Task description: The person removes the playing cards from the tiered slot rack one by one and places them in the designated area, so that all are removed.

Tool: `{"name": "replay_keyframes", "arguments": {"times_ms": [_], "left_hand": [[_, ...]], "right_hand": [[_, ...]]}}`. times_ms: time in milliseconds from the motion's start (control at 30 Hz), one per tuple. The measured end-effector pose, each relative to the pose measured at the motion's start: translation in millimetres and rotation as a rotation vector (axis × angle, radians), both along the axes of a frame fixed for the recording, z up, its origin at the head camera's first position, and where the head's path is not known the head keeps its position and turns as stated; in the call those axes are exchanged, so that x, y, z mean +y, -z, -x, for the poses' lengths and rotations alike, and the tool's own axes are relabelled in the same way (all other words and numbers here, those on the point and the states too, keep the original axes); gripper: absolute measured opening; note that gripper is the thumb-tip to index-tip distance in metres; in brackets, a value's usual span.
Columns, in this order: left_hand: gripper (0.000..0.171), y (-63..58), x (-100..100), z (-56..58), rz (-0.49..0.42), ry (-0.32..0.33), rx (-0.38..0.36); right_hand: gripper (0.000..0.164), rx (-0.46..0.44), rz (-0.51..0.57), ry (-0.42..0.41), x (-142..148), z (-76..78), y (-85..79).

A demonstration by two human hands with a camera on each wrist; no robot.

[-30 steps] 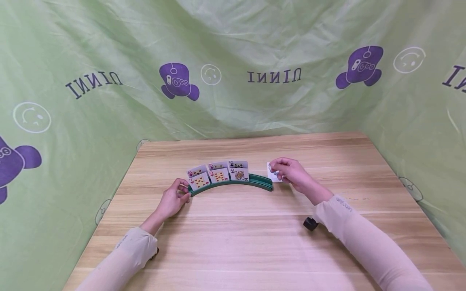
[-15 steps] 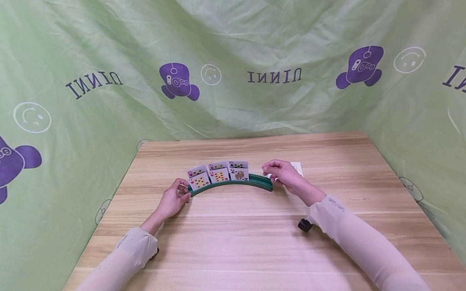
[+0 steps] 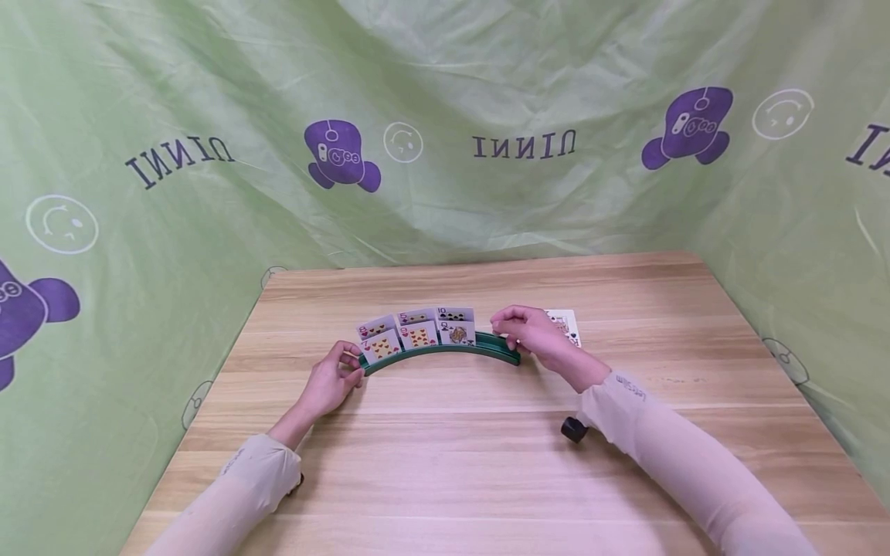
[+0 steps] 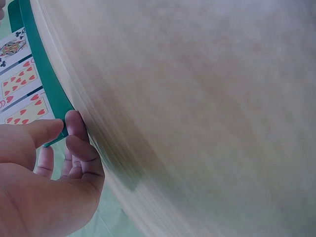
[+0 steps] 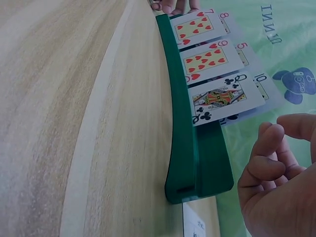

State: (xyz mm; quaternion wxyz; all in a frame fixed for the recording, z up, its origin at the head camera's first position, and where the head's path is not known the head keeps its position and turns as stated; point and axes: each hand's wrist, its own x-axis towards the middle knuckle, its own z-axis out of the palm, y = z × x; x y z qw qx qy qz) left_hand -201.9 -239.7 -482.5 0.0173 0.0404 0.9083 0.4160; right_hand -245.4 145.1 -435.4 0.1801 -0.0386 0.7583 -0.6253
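A curved green card rack stands on the table with two rows of playing cards: front 7 of hearts, 9 of hearts and queen of clubs, behind them an 8, a 5 and a 10. My left hand grips the rack's left end, thumb and fingers on either side. Above the uncovered right end, my right hand has thumb and index finger pressed together in the right wrist view. A white sliver at its fingertips is a playing card, mostly hidden by the hand.
Another playing card lies on the wooden table behind my right hand, partly covered by it. Green cloth with purple prints hangs along the table's back and sides. A black piece hangs below the right sleeve.
My right hand has moved left with its playing card to the rack's right end, uncovering the card lying on the table. My left hand and the rack have not moved.
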Motion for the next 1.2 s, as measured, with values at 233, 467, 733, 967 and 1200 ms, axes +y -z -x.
{"name": "replay_keyframes", "arguments": {"times_ms": [233,467,733,967,1200], "left_hand": [[0.033,-0.5,0.2,-0.5,-0.003,-0.001,-0.015],[0.033,0.5,-1.0,0.5,-0.005,-0.005,0.000],[0.033,0.2,0.0,-0.6,-0.009,-0.004,-0.013],[0.033,-1.5,0.8,-0.9,0.003,-0.001,-0.011],[0.034,-2.4,0.9,-1.2,0.003,0.002,-0.011]], "right_hand": [[0.031,0.017,0.007,-0.011,-8.0,3.3,0.8],[0.032,0.021,-0.028,-0.016,-13.9,8.9,2.6],[0.026,0.031,-0.015,-0.019,-22.8,10.4,4.3],[0.021,0.049,-0.003,-0.015,-27.5,11.3,6.3],[0.018,0.057,-0.031,-0.029,-29.3,9.2,3.5]]}}
